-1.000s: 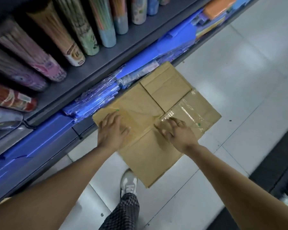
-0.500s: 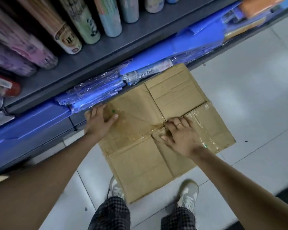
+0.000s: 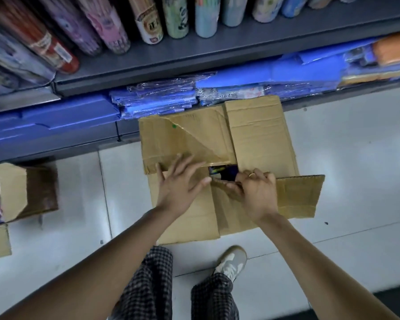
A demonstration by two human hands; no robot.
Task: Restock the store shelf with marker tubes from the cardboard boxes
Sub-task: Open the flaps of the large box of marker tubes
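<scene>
A cardboard box (image 3: 259, 135) sits on the floor below the store shelf (image 3: 217, 54) — left hand (image 3: 180, 183) pressing flat on it, fingers straight, right hand (image 3: 256, 192) gripping a lifted flap (image 3: 298, 195).

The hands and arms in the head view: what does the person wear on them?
Both forearms are bare, and no sleeve shows in the frame. The right hand wears a thin gold-coloured ring on one finger. The left hand shows no ring, glove or watch.
</scene>
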